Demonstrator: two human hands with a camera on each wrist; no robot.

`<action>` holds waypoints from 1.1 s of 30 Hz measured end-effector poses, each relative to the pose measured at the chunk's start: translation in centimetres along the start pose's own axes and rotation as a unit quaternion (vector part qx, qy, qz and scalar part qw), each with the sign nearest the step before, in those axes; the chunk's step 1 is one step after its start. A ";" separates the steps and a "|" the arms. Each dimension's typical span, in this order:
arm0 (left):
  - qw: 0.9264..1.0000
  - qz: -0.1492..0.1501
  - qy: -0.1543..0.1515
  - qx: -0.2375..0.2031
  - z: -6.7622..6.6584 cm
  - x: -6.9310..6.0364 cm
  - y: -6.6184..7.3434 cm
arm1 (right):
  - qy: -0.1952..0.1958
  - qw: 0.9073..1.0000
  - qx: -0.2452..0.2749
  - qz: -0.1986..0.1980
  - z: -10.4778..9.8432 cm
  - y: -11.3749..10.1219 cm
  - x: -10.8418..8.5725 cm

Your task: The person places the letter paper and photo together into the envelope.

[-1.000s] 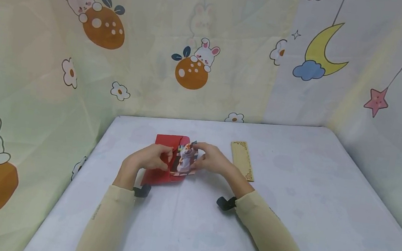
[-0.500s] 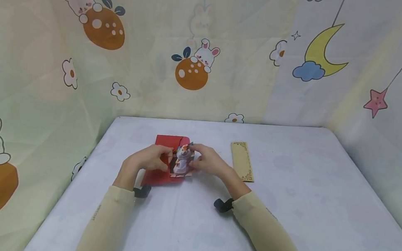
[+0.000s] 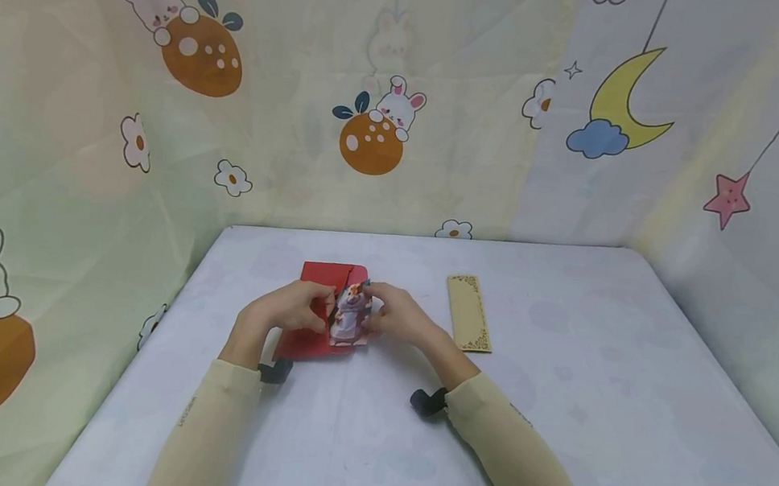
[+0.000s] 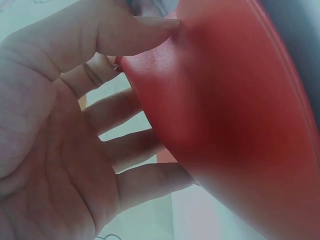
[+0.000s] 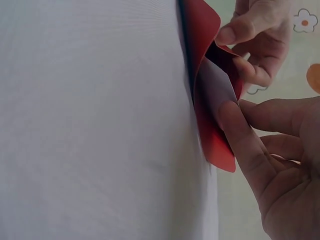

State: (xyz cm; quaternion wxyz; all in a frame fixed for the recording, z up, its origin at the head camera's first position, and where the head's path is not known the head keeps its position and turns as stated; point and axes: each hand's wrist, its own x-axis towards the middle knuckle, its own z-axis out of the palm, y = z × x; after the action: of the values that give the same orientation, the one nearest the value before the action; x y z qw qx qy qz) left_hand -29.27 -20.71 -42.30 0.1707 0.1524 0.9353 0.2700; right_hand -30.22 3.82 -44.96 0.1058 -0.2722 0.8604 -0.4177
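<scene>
Red envelope (image 3: 310, 340) of smooth sheet, flap toward the right, lying nearest the far left corner of the white surface (image 3: 600, 366). Pinched at its mouth by the left hand (image 3: 288, 305): thumb (image 4: 135, 37) against the outer face, other fingertips out of sight behind the sheet in the left wrist view. Mouth gaping, dark inside in the right wrist view. Held narrowly between thumb and finger of the right hand (image 3: 401, 313): a picture card (image 3: 350, 315) printed with an animal figure in white, gripped at its right side. Card over the flap and partly into the mouth, left edge lost under the red sheet; how deep, cannot tell. Print partly covered by fingertips, too small for detail. Only a pale, blank-looking face on show in the right wrist view. At the top of the left wrist view, a cropped greyish patch (image 4: 155, 7), hard to identify.

Beyond the right forearm (image 3: 444, 355), near the far edge and a little right of its middle, a yellow strip (image 3: 470, 314) with dark lacy ornament at its ends. Beige sleeves (image 3: 202, 431) and the surface's near edge, all cut off below. Black mount (image 3: 275, 369) at each wrist, partly hidden. Past the far edge, printed hanging cloth (image 3: 472, 42), cropped at the top.
</scene>
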 end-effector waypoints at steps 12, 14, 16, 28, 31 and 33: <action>1.000 0.005 0.001 0.002 0.1 0.0 0.0 | 0.005 1.000 -0.022 -0.003 0.7 -0.1 0.2; 1.000 0.003 0.002 0.001 0.1 0.0 0.0 | 0.008 1.000 -0.029 -0.001 0.7 -0.1 0.2; 1.000 0.001 0.003 0.002 0.1 0.0 0.1 | 0.011 0.999 -0.033 -0.002 0.8 -0.2 0.2; 1.000 0.000 0.003 0.005 0.0 -0.1 0.2 | 0.000 0.999 -0.034 -0.010 0.9 -0.7 0.4; 1.000 0.005 0.002 0.002 0.0 -0.1 0.2 | 0.001 0.999 -0.037 -0.008 0.9 -0.7 0.5; 1.000 0.006 0.001 0.001 0.0 -0.1 0.1 | 0.001 0.999 -0.039 -0.008 1.0 -0.6 0.6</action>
State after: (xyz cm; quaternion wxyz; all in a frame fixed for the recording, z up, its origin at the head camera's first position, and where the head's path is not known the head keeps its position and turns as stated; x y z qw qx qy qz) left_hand -29.18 -20.66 -42.21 0.1676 0.1581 0.9349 0.2700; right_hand -30.09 2.51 -45.05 0.0913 -0.2824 0.8740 -0.3848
